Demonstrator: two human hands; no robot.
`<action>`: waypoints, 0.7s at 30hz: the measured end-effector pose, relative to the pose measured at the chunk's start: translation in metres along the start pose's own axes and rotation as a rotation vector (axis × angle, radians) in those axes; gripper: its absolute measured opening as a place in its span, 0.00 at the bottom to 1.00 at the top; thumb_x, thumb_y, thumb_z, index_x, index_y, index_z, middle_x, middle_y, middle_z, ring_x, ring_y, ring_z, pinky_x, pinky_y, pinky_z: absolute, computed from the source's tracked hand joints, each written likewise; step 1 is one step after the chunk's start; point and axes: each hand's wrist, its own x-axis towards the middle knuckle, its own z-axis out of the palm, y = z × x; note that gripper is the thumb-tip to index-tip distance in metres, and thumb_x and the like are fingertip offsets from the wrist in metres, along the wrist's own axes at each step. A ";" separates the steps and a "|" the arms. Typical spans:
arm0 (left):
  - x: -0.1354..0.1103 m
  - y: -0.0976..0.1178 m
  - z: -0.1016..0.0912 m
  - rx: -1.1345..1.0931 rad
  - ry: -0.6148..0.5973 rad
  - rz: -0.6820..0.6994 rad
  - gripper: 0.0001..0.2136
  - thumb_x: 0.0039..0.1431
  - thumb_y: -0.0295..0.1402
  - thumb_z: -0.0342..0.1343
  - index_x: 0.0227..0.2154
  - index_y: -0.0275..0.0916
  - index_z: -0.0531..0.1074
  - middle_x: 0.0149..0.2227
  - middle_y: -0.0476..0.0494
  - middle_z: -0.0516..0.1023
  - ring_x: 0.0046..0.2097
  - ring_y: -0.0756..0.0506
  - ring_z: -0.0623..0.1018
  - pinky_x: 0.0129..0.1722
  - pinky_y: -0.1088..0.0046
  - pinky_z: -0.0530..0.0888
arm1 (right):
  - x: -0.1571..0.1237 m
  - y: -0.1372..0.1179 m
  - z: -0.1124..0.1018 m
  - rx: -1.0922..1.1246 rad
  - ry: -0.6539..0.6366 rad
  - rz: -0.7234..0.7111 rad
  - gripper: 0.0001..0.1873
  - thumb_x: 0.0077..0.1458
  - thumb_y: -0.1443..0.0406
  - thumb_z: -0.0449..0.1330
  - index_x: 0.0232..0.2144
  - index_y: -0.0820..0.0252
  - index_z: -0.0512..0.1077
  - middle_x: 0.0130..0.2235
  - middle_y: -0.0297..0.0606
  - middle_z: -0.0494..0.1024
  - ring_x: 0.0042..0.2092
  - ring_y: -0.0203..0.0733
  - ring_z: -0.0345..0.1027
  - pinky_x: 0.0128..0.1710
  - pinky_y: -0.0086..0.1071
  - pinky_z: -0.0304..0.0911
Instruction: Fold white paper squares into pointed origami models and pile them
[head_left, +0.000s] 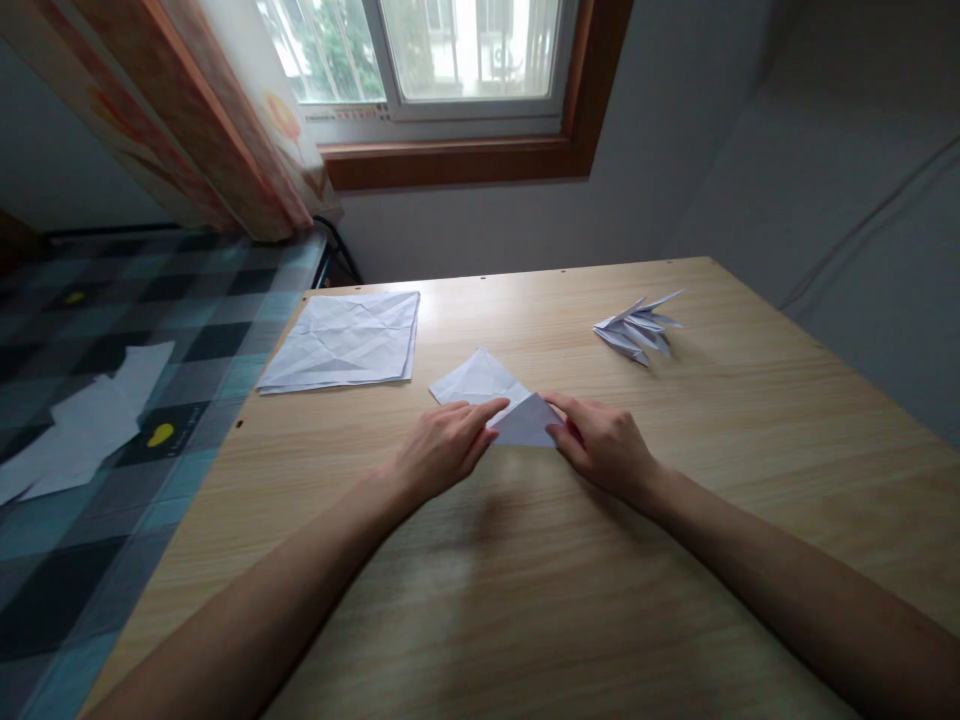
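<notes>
Both my hands are on a partly folded sheet of white paper point(480, 378) at the middle of the wooden table. My left hand point(448, 445) grips its near left edge, with the thumb below and the fingers lying over the paper. At the right corner, my right hand point(600, 440) pinches a raised triangular flap between thumb and fingers. A crease runs between this flap and the flatter far-left part. The undersides of the fingers are hidden.
A stack of creased white paper sheets point(341, 340) lies at the table's point(420, 600) far left. Folded paper pieces point(637, 328) sit at the back right. Torn-looking paper point(82, 435) rests on the checked cloth point(45, 570) left of the table. A window is ahead.
</notes>
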 end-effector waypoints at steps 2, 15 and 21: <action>0.001 0.001 0.000 0.025 -0.031 -0.007 0.14 0.69 0.32 0.47 0.53 0.36 0.70 0.36 0.42 0.79 0.37 0.46 0.78 0.38 0.71 0.72 | 0.000 0.001 0.001 -0.052 -0.050 0.023 0.18 0.63 0.65 0.55 0.55 0.64 0.69 0.41 0.44 0.81 0.38 0.46 0.74 0.36 0.35 0.67; 0.007 0.001 0.005 0.073 -0.154 0.177 0.15 0.68 0.29 0.46 0.52 0.37 0.73 0.56 0.39 0.76 0.59 0.40 0.73 0.56 0.58 0.70 | 0.011 -0.013 0.011 -0.098 -0.152 -0.230 0.32 0.64 0.57 0.55 0.62 0.78 0.60 0.63 0.63 0.64 0.65 0.58 0.56 0.62 0.51 0.58; 0.007 0.003 0.003 0.102 -0.211 0.152 0.16 0.67 0.34 0.48 0.54 0.36 0.71 0.59 0.38 0.73 0.61 0.39 0.72 0.59 0.56 0.69 | 0.009 -0.016 0.017 -0.098 -0.363 -0.260 0.51 0.61 0.41 0.49 0.64 0.85 0.54 0.66 0.69 0.56 0.69 0.62 0.48 0.66 0.53 0.51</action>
